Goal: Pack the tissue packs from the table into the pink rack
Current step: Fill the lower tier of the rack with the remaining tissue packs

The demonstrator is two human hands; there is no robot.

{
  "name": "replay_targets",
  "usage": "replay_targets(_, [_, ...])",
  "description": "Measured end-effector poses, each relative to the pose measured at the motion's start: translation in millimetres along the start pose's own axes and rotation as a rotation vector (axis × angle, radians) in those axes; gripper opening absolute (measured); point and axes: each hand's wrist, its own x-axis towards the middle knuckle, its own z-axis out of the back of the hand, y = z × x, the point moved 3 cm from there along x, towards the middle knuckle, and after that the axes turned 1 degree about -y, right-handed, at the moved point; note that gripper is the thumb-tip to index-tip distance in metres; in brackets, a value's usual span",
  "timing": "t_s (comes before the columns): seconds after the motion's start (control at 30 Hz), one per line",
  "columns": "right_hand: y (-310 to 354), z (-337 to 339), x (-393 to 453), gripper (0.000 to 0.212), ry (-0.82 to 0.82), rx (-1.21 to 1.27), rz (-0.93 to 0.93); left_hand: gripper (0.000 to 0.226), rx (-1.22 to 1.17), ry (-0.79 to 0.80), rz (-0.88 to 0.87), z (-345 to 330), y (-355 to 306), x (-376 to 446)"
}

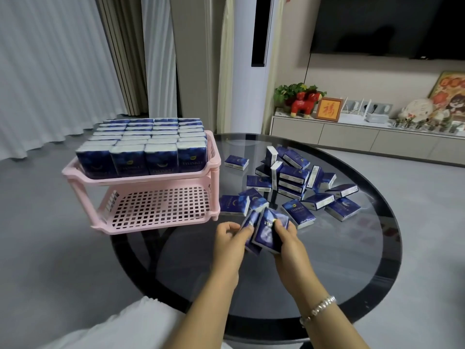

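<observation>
A pink two-tier rack (pixel 161 181) stands at the left edge of the round glass table (pixel 352 273). Its top tier is filled with upright dark blue tissue packs (pixel 143 147); the lower tier (pixel 161 207) holds nothing. Several loose tissue packs (pixel 294 177) lie scattered on the table to the right of the rack. Just above the table in front of me, my right hand (pixel 286 238) grips a tissue pack (pixel 268 233). My left hand (pixel 230 235) pinches a second pack (pixel 250 222) that leans against the first.
A white sleeve or cloth (pixel 120 326) shows at the bottom left. Behind the table stand a white air conditioner column (pixel 251 71) and a low cabinet (pixel 352 134) with ornaments. Grey floor surrounds the table.
</observation>
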Motion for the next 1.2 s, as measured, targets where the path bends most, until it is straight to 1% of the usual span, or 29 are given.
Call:
replay_targets(0.03, [-0.6,-5.1,1.5,0.024,0.01,-0.009,0.001,0.011,-0.057,0.022,0.025,0.0,-1.9,-1.1])
replay_targets(0.07, [-1.6,-9.3,4.1,0.023,0.017,-0.02,0.002,0.012,-0.115,0.041,0.049,0.0,-3.9,-2.2])
replay_targets(0.13, [-2.0,-17.5,8.7,0.03,0.038,-0.09,0.018,0.03,-0.183,0.07,0.071,1.6,-6.3,-2.8])
replay_targets(0.2, [-7.2,-22.4,16.5,0.043,0.081,-0.176,0.006,0.035,-0.179,0.105,0.044,3.8,-9.8,-3.7])
replay_targets(0.27, [-13.0,-27.1,24.2,0.052,0.136,-0.213,-0.022,0.03,-0.112,0.147,0.012,6.9,-10.8,-3.4])
replay_targets(0.3, [-11.8,-31.8,23.9,0.052,0.172,-0.23,-0.035,0.027,-0.085,0.147,0.006,9.1,-11.0,-3.1])
replay_targets(0.37, [-6.5,-38.7,21.6,0.047,0.224,-0.27,-0.055,0.022,-0.076,0.095,0.004,14.7,-9.3,-0.6])
replay_targets(0.43, [2.1,-40.5,25.1,0.024,0.206,-0.285,-0.032,0.017,-0.089,-0.006,-0.019,21.2,-9.5,3.0])
replay_targets(0.47, [8.1,-39.1,30.0,0.022,0.156,-0.323,0.021,0.015,-0.098,-0.054,-0.034,23.8,-10.5,4.0])
replay_targets(0.53, [15.4,-34.5,46.4,0.024,-0.002,-0.53,0.155,0.011,-0.106,-0.125,-0.063,28.0,-12.0,5.3])
replay_targets(0.6, [18.8,-34.2,64.6,0.038,-0.081,-0.782,0.234,0.014,-0.08,-0.174,-0.111,31.0,-13.4,6.1])
replay_targets(0.67, [18.8,-37.3,80.6,0.048,-0.065,-1.016,0.237,0.016,-0.048,-0.205,-0.154,32.6,-14.1,7.3])
replay_targets(0.7, [18.4,-40.1,87.8,0.049,-0.036,-1.137,0.236,0.015,-0.045,-0.212,-0.16,32.7,-13.9,8.0])
replay_targets(0.77, [20.4,-45.1,95.7,0.043,0.024,-1.299,0.22,0.012,-0.049,-0.218,-0.152,33.2,-12.7,9.7])
replay_targets(0.8, [20.7,-46.2,97.2,0.042,0.049,-1.329,0.202,0.01,-0.05,-0.224,-0.146,33.6,-12.4,10.5])
replay_targets(0.87, [19.4,-46.4,98.8,0.045,0.05,-1.321,0.167,0.01,-0.056,-0.229,-0.143,34.3,-12.6,12.0])
replay_targets(1.0, [16.6,-46.2,98.2,0.041,0.011,-1.183,0.207,0.012,-0.067,-0.226,-0.143,33.2,-12.6,11.3])
replay_targets(1.13, [22.4,-35.8,87.8,0.03,0.008,-0.771,0.177,0.016,-0.046,-0.202,-0.157,33.1,-12.3,9.8])
replay_targets(1.2, [30.8,-26.8,80.4,0.031,0.022,-0.602,0.187,0.024,-0.033,-0.179,-0.176,32.8,-12.9,9.2])
